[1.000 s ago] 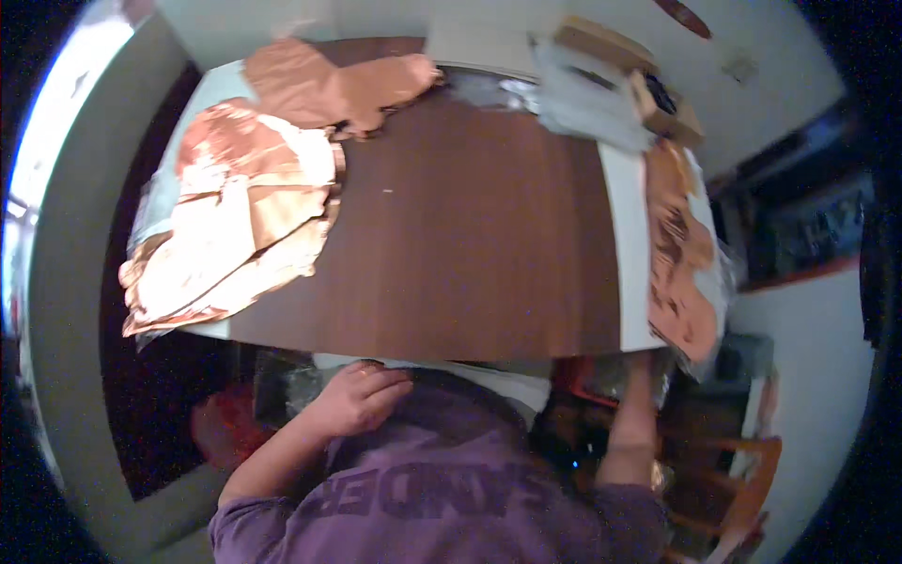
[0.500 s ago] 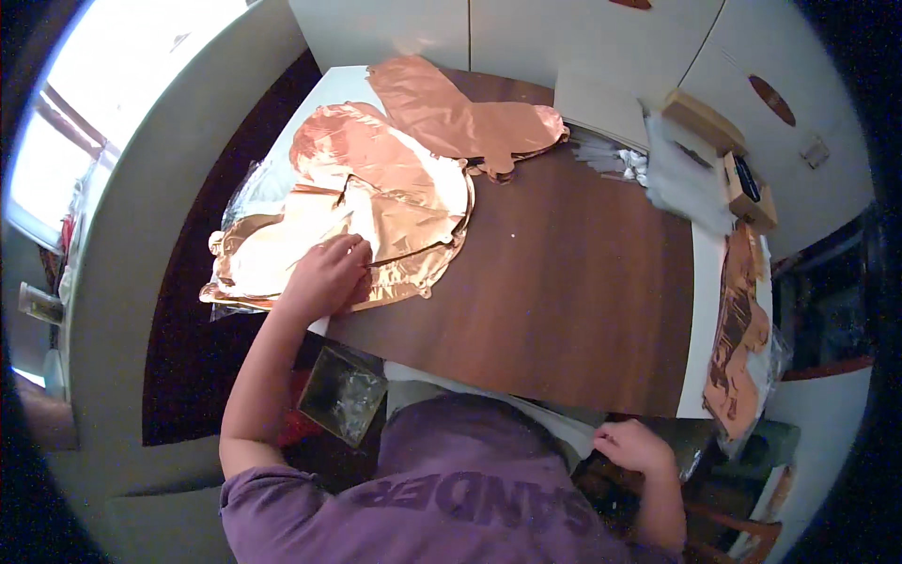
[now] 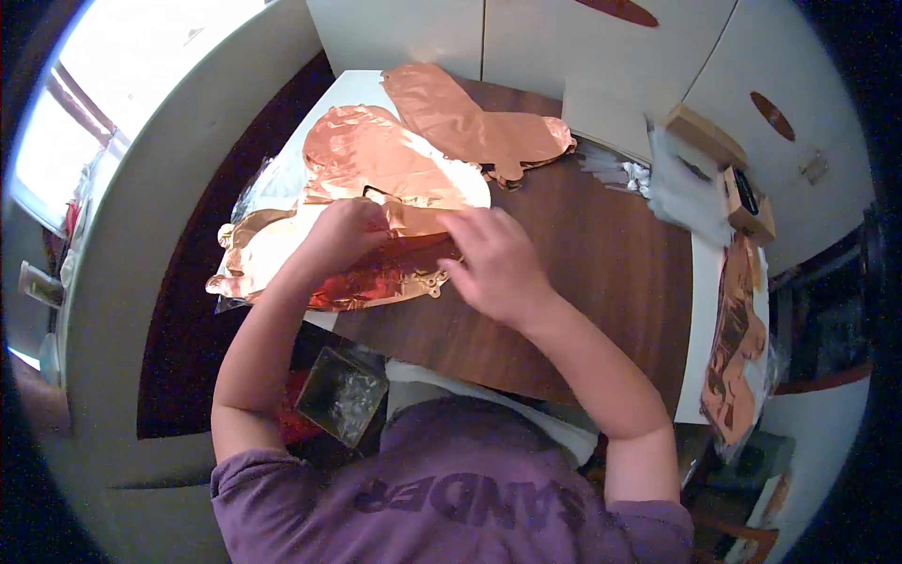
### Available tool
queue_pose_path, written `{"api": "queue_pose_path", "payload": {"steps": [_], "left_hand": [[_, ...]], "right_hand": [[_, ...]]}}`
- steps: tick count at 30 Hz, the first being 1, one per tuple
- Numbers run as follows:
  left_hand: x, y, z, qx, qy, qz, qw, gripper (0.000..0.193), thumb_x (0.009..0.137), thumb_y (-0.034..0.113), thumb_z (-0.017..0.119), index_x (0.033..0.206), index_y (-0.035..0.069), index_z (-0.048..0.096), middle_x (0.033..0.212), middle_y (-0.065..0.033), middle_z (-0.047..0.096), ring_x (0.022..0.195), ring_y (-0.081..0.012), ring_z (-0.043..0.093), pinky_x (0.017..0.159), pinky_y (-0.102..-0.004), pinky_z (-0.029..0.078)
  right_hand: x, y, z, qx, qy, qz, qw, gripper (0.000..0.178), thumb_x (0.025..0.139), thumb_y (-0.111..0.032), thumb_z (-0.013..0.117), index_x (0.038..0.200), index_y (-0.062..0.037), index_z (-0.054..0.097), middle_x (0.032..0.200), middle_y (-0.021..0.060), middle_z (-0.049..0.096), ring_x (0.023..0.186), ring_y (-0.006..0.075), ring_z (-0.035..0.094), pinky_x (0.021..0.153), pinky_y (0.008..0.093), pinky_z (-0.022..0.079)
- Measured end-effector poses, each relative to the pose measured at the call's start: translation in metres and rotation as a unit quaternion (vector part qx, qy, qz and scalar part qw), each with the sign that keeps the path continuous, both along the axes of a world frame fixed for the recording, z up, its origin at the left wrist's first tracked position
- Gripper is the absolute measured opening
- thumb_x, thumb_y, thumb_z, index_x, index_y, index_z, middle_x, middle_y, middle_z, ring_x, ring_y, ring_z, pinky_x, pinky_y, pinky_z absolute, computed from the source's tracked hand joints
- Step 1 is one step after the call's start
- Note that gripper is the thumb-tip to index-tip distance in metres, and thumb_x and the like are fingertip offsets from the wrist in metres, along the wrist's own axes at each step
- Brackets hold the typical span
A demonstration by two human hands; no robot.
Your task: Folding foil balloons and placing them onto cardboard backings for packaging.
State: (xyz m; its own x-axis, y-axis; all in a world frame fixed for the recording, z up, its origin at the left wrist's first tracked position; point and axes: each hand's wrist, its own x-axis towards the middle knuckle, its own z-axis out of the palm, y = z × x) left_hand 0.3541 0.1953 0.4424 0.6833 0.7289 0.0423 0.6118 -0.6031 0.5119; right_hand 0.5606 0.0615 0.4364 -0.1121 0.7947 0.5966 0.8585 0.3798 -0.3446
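head-worn left fisheye | faces down | near, above brown tabletop (image 3: 583, 282)

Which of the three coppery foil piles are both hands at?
The large, shiny coppery foil pile at the left of the brown table: left hand and right hand are both there. The rear pile and narrow right pile have neither.

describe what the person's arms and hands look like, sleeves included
Both arms wear short purple sleeves, ending above the elbows, part of a purple shirt with dark lettering. The forearms are uncovered, without cables. Left hand and right hand are ungloved.
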Motion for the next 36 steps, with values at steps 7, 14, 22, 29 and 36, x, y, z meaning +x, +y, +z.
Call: {"api": "queue_pose_path", "payload": {"steps": [7, 14, 22, 29, 36], "left_hand": [[0.004, -0.035, -0.037, 0.392, -0.140, -0.143, 0.898, 0.018, 0.076, 0.011, 0.060, 0.093, 0.005, 0.062, 0.089, -0.0106, 0.058, 0.077, -0.0280, 0.059, 0.065, -0.0449, 0.046], [0.014, 0.006, -0.082, -0.165, -0.128, 0.103, 0.972, 0.031, 0.099, 0.025, 0.048, 0.120, 0.004, 0.054, 0.067, -0.0041, 0.061, 0.051, -0.0213, 0.054, 0.049, -0.0418, 0.044], [-0.009, 0.017, -0.080, 0.118, 0.069, 0.097, 0.986, 0.079, 0.079, 0.054, 0.064, 0.143, 0.013, 0.041, 0.146, -0.0202, 0.039, 0.136, -0.0401, 0.034, 0.111, -0.0526, 0.027], [0.023, 0.005, -0.051, 0.265, -0.023, 0.030, 0.963, 0.055, 0.080, 0.035, 0.072, 0.126, 0.009, 0.056, 0.140, -0.0193, 0.044, 0.130, -0.0362, 0.042, 0.109, -0.0566, 0.029], [0.097, -0.086, -0.073, 0.204, -0.035, -0.250, 0.946, 0.052, 0.084, 0.040, 0.064, 0.122, 0.006, 0.054, 0.128, -0.0177, 0.051, 0.122, -0.0373, 0.047, 0.095, -0.0514, 0.043]], "right_hand": [[-0.022, 0.117, -0.043, -0.133, 0.049, -0.062, 0.988, 0.016, 0.079, -0.013, 0.057, 0.084, -0.0059, 0.071, 0.080, 0.0209, 0.066, 0.084, 0.0387, 0.065, 0.073, 0.0478, 0.052], [0.021, 0.097, 0.015, -0.108, 0.162, -0.001, 0.981, 0.016, 0.081, -0.014, 0.061, 0.089, -0.0022, 0.068, 0.076, 0.0177, 0.066, 0.071, 0.0301, 0.066, 0.064, 0.0386, 0.049], [0.130, -0.081, -0.005, -0.061, -0.148, 0.142, 0.977, 0.016, 0.073, -0.004, 0.062, 0.085, -0.0117, 0.069, 0.090, 0.0035, 0.069, 0.091, 0.0215, 0.065, 0.084, 0.0396, 0.047], [0.209, -0.145, -0.011, -0.158, -0.353, -0.092, 0.918, 0.043, 0.077, -0.009, 0.059, 0.119, -0.0074, 0.059, 0.133, 0.0146, 0.052, 0.128, 0.0376, 0.043, 0.110, 0.0528, 0.032], [0.157, -0.134, -0.016, -0.420, 0.028, -0.188, 0.887, 0.047, 0.090, -0.029, 0.060, 0.128, -0.0027, 0.054, 0.131, 0.0189, 0.055, 0.121, 0.0341, 0.052, 0.103, 0.0419, 0.041]]}}
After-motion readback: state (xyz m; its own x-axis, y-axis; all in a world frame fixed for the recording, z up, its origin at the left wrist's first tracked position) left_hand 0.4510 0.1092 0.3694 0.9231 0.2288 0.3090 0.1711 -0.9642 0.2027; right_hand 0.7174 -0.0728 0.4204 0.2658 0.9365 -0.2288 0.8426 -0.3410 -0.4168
